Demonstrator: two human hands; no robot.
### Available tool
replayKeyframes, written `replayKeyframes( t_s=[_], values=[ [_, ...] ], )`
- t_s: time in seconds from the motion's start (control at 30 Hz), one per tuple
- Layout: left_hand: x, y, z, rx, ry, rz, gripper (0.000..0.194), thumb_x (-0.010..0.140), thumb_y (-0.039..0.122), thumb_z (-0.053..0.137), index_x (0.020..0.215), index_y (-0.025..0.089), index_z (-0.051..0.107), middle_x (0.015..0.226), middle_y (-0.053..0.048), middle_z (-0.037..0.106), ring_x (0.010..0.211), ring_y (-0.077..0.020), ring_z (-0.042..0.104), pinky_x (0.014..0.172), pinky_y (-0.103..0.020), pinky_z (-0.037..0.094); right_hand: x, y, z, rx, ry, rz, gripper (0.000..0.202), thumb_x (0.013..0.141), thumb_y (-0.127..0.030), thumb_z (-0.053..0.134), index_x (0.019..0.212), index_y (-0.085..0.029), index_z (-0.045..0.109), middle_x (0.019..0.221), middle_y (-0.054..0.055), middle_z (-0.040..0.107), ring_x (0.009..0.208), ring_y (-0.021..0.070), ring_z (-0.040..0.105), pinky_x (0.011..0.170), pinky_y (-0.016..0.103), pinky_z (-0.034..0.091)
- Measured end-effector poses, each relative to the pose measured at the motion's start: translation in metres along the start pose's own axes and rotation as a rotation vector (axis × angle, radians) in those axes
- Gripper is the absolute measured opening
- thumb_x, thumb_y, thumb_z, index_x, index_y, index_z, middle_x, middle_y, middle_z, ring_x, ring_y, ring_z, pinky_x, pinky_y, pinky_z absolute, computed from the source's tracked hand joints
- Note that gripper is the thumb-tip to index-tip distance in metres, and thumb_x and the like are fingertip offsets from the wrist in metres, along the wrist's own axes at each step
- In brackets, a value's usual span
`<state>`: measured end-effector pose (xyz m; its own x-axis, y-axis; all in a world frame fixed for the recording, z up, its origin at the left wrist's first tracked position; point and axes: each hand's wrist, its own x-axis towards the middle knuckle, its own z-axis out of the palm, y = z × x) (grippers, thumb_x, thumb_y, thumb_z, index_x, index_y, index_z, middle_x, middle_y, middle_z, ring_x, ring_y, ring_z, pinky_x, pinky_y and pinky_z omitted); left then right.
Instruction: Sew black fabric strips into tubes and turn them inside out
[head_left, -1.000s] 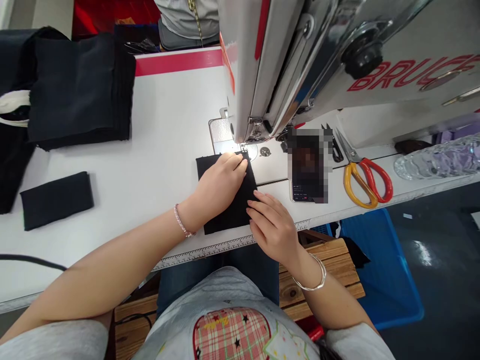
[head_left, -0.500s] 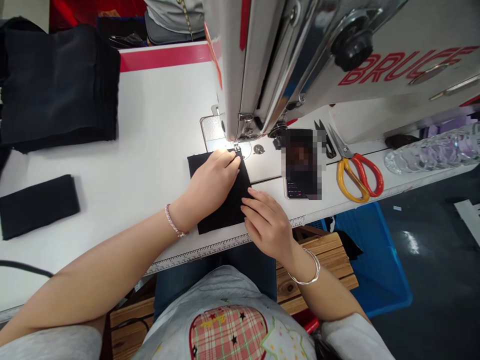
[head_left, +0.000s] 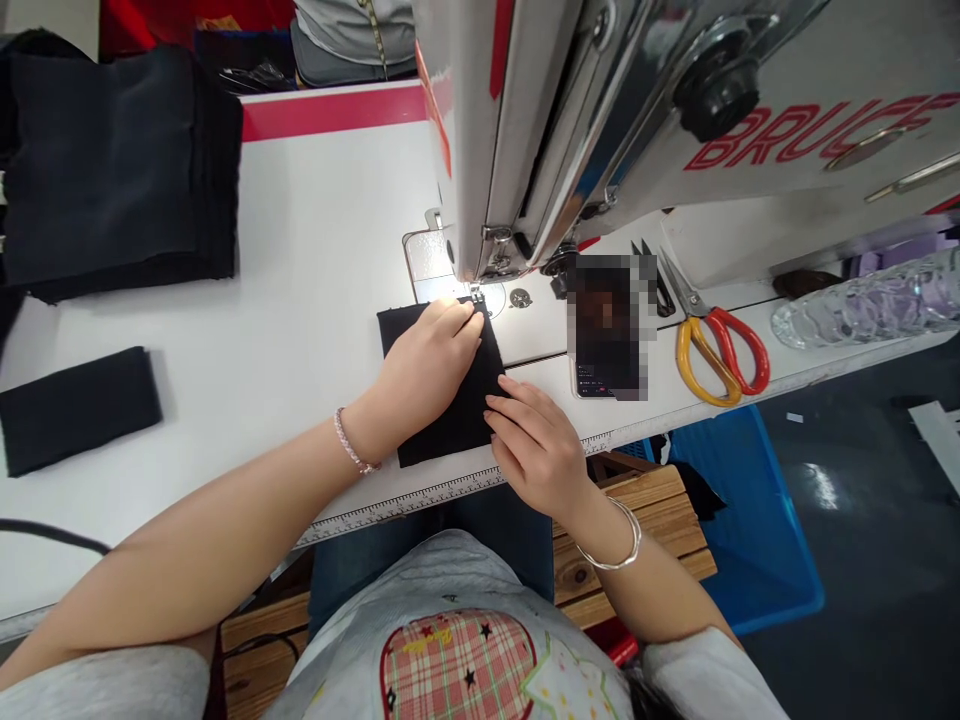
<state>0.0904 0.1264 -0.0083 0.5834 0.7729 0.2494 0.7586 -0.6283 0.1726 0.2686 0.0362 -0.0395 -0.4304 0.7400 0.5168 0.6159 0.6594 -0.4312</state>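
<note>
A folded piece of black fabric [head_left: 465, 415] lies flat on the sewing machine table, its far edge at the presser foot [head_left: 476, 292]. My left hand [head_left: 436, 350] rests on top of it with curled fingers, the fingertips gripping the cloth right beside the foot; the thumb is hidden. Along the fabric's right edge, my right hand [head_left: 536, 440] has its fingers stretched out, the tips touching the cloth. The sewing machine head [head_left: 517, 140] stands over the far edge, its lamp lighting the metal plate [head_left: 429, 262].
A tall stack of black fabric [head_left: 112, 170] and a smaller black piece [head_left: 79, 410] lie at left. To the right are a partly blurred phone [head_left: 592, 380], snips [head_left: 663, 295], scissors [head_left: 709, 350] and a clear bottle [head_left: 862, 300]. Below stands a blue bin [head_left: 772, 540].
The whole view has shifted very slightly. Both hands and the black fabric keep the same places under the machine.
</note>
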Motion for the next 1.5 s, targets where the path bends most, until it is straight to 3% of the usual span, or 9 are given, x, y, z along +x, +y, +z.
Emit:
replayKeyframes(
  t_s=[0.37,0.5,0.97,1.13,1.3,1.5],
  values=[
    [-0.001,0.001,0.001,-0.036,-0.006,-0.038,0.031,0.098,0.017,0.032,0.106,0.013,0.062,0.101,-0.012,0.064,0.099,-0.0252,0.058,0.088,-0.042,0.051,0.002,-0.001,-0.001,-0.005,0.014,-0.016,0.024,0.087,-0.006,0.054,0.106,-0.010,0.069,0.110,0.014,0.072,0.126,0.0287,0.057,0.105,0.048,0.052],
    [-0.001,0.000,0.002,-0.046,0.014,-0.029,0.031,0.097,0.017,0.032,0.107,0.015,0.061,0.102,-0.012,0.064,0.100,-0.0252,0.058,0.088,-0.043,0.051,0.002,-0.001,-0.002,-0.019,-0.002,-0.003,0.025,0.090,-0.008,0.052,0.106,-0.014,0.069,0.111,0.011,0.072,0.126,0.0279,0.058,0.103,0.049,0.053],
    [0.000,-0.005,0.002,0.036,-0.009,-0.002,0.029,0.096,0.014,0.033,0.112,0.010,0.058,0.109,-0.014,0.064,0.101,-0.0255,0.058,0.090,-0.042,0.051,0.007,-0.003,-0.001,-0.026,0.030,-0.019,0.022,0.087,-0.005,0.055,0.104,-0.006,0.070,0.108,0.015,0.072,0.122,0.0292,0.059,0.102,0.046,0.054],
    [0.002,-0.008,0.001,0.088,-0.022,0.007,0.027,0.099,0.019,0.034,0.108,0.012,0.058,0.109,-0.014,0.063,0.096,-0.0234,0.056,0.087,-0.040,0.052,0.009,-0.003,-0.001,-0.048,0.024,0.000,0.024,0.089,-0.006,0.053,0.104,-0.010,0.071,0.110,0.013,0.072,0.123,0.0270,0.059,0.101,0.044,0.054],
    [-0.003,-0.005,-0.004,0.042,-0.013,0.105,0.028,0.098,0.014,0.035,0.109,0.010,0.060,0.108,-0.014,0.063,0.100,-0.0229,0.054,0.085,-0.038,0.054,0.008,-0.003,0.000,-0.050,0.024,0.017,0.023,0.090,-0.006,0.053,0.105,-0.008,0.070,0.112,0.013,0.072,0.125,0.0265,0.057,0.103,0.042,0.053],
    [-0.022,0.014,-0.016,0.028,-0.070,0.239,0.030,0.097,0.011,0.035,0.106,0.007,0.063,0.101,-0.013,0.066,0.097,-0.0245,0.058,0.078,-0.040,0.058,-0.004,-0.001,0.001,-0.043,0.006,0.082,0.025,0.090,-0.010,0.055,0.111,-0.011,0.068,0.120,0.013,0.068,0.129,0.0260,0.053,0.106,0.043,0.050]
  ],
)
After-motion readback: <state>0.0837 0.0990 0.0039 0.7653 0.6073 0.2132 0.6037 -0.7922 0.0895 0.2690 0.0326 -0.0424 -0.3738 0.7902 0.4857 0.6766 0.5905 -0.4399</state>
